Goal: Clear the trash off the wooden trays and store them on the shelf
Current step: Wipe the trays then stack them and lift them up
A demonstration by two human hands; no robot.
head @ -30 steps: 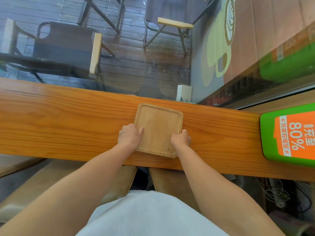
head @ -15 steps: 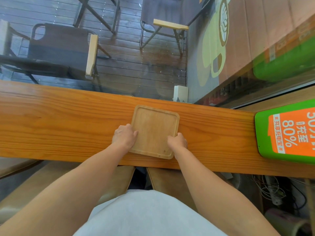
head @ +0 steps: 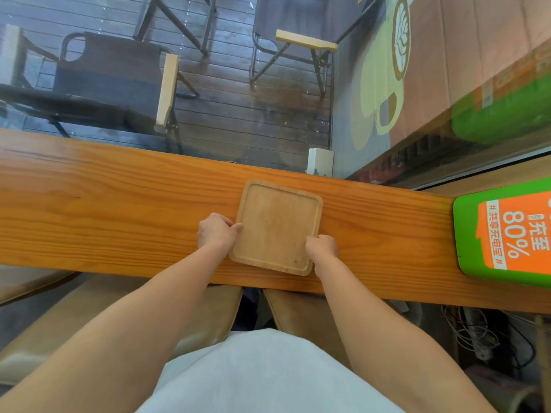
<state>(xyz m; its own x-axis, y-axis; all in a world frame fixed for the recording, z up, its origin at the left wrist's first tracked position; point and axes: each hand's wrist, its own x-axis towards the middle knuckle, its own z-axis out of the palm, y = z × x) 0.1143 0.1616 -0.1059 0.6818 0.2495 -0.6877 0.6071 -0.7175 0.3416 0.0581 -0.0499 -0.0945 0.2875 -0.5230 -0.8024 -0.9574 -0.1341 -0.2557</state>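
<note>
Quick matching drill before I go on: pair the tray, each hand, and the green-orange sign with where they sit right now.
Things:
1. wooden tray
2. left hand
3. right hand
4. green and orange sign

Places:
A. at the tray's right edge, near corner
B. far right of the counter
C. flat on the counter, bare of trash
D. at the tray's left edge

Pairs: 1-C, 2-D, 3-A, 4-B

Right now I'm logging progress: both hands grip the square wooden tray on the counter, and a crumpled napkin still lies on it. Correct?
Not quite. The head view shows the wooden tray bare, with no napkin or other trash on it. The rest holds: the left hand and right hand grip its opposite edges, and it rests on the counter.
</note>
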